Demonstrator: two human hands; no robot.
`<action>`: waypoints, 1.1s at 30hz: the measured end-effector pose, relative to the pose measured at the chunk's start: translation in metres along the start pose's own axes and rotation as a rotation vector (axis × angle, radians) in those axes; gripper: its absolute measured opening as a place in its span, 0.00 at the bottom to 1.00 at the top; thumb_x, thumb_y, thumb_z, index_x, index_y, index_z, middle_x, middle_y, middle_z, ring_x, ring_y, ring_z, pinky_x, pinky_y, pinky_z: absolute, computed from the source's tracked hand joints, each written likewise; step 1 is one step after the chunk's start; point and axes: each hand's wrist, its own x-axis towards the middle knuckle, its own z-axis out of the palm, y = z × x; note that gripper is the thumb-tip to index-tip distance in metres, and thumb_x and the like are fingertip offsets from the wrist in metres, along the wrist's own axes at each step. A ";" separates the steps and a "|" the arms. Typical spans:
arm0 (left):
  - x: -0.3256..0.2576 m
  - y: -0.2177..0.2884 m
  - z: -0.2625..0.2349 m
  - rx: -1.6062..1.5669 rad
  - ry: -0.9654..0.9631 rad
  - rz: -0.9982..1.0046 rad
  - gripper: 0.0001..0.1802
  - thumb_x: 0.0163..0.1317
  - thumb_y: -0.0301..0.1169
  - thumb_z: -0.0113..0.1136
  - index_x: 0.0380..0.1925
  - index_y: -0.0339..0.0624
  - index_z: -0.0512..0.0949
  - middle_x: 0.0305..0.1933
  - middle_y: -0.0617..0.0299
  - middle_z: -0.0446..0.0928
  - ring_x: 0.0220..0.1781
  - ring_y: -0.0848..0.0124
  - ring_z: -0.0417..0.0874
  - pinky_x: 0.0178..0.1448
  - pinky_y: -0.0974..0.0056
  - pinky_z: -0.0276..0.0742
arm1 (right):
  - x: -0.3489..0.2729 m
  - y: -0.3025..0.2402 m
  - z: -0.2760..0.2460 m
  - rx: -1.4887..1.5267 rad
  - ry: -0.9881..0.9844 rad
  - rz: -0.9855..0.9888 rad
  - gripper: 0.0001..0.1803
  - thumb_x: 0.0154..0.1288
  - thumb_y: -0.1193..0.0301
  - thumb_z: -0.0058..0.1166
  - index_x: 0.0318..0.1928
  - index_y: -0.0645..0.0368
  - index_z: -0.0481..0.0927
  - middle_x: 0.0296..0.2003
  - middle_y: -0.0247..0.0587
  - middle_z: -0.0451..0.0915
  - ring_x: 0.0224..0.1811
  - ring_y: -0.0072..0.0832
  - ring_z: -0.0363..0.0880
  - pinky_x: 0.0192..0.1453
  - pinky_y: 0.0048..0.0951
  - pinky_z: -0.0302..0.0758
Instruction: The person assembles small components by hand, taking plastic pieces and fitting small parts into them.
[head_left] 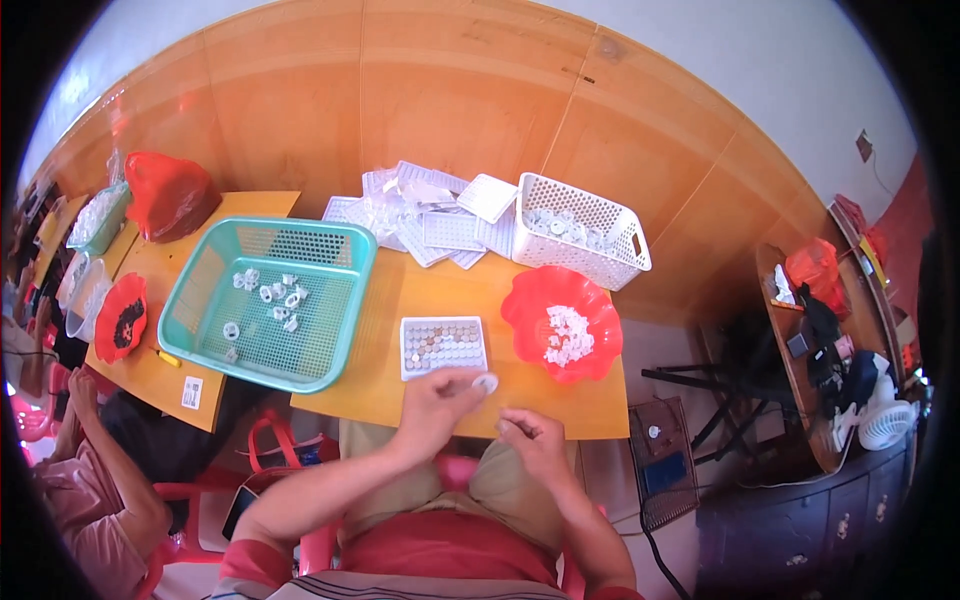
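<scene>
Now the left hand (437,398) pinches a small white round piece (486,382) at the near table edge, just below the white grid tray (443,346). Right hand (530,437) sits curled just off the table (440,290) edge; what it grips, I cannot tell. Red bowl (527,305) of white pieces stands right, teal basket (345,245) left.

table (440,400): matt wood | red bowl (530,320): glossy plastic | teal basket (200,290): perforated plastic
</scene>
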 end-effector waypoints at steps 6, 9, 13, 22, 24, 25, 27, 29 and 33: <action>0.175 0.029 0.058 0.120 -0.080 0.177 0.18 0.57 0.26 0.64 0.48 0.30 0.80 0.32 0.64 0.80 0.31 0.79 0.76 0.34 0.70 0.73 | -0.006 -0.008 0.008 0.044 -0.037 -0.004 0.11 0.67 0.77 0.58 0.47 0.69 0.82 0.34 0.35 0.83 0.34 0.18 0.81 0.40 0.21 0.78; 0.241 0.046 0.080 0.350 -0.008 0.352 0.20 0.57 0.25 0.61 0.50 0.29 0.80 0.31 0.62 0.80 0.30 0.77 0.78 0.35 0.68 0.76 | -0.005 -0.013 0.012 0.046 -0.072 -0.067 0.10 0.66 0.76 0.59 0.46 0.68 0.82 0.33 0.35 0.83 0.34 0.18 0.81 0.40 0.20 0.77; 0.236 0.033 0.086 0.413 0.111 0.355 0.19 0.57 0.27 0.62 0.49 0.31 0.81 0.35 0.57 0.84 0.33 0.72 0.83 0.41 0.67 0.80 | -0.011 -0.018 0.003 -0.056 -0.041 -0.114 0.10 0.66 0.76 0.59 0.46 0.68 0.82 0.32 0.35 0.83 0.33 0.17 0.81 0.39 0.21 0.76; 0.126 0.017 -0.035 0.705 -0.075 0.377 0.12 0.56 0.28 0.65 0.40 0.36 0.85 0.40 0.49 0.84 0.35 0.61 0.87 0.42 0.61 0.83 | -0.006 -0.016 0.012 -0.072 -0.102 -0.178 0.09 0.66 0.76 0.59 0.45 0.68 0.82 0.31 0.36 0.82 0.32 0.18 0.79 0.38 0.21 0.76; 0.104 0.015 -0.054 0.706 -0.079 0.324 0.11 0.56 0.27 0.64 0.40 0.35 0.84 0.40 0.49 0.84 0.36 0.61 0.87 0.42 0.62 0.82 | -0.009 -0.016 0.014 -0.070 -0.100 -0.152 0.09 0.66 0.75 0.59 0.45 0.68 0.82 0.31 0.36 0.82 0.32 0.18 0.79 0.38 0.21 0.76; 0.094 0.017 -0.059 0.767 -0.091 0.332 0.11 0.57 0.25 0.65 0.40 0.33 0.84 0.41 0.51 0.84 0.38 0.65 0.87 0.42 0.64 0.83 | -0.010 -0.016 0.014 -0.069 -0.089 -0.125 0.09 0.66 0.75 0.59 0.44 0.68 0.82 0.31 0.36 0.82 0.32 0.18 0.79 0.37 0.21 0.76; 0.074 0.017 -0.071 0.831 -0.084 0.337 0.10 0.58 0.23 0.65 0.41 0.31 0.83 0.42 0.53 0.84 0.39 0.69 0.86 0.43 0.66 0.83 | -0.011 -0.019 0.017 -0.059 -0.089 -0.113 0.09 0.66 0.75 0.59 0.44 0.67 0.83 0.31 0.36 0.82 0.31 0.18 0.79 0.37 0.21 0.76; 0.058 0.014 -0.082 0.746 -0.029 0.423 0.10 0.57 0.21 0.66 0.40 0.32 0.83 0.43 0.53 0.83 0.41 0.68 0.86 0.45 0.68 0.83 | -0.008 -0.024 0.019 -0.051 -0.089 -0.098 0.09 0.66 0.74 0.60 0.44 0.67 0.83 0.30 0.35 0.82 0.31 0.17 0.79 0.37 0.21 0.76; 0.031 0.008 -0.096 0.606 0.147 0.529 0.09 0.56 0.22 0.66 0.39 0.33 0.84 0.41 0.51 0.84 0.39 0.62 0.87 0.43 0.65 0.83 | 0.005 -0.027 0.020 -0.135 -0.082 -0.133 0.08 0.65 0.76 0.59 0.42 0.67 0.83 0.30 0.35 0.83 0.31 0.17 0.79 0.36 0.21 0.76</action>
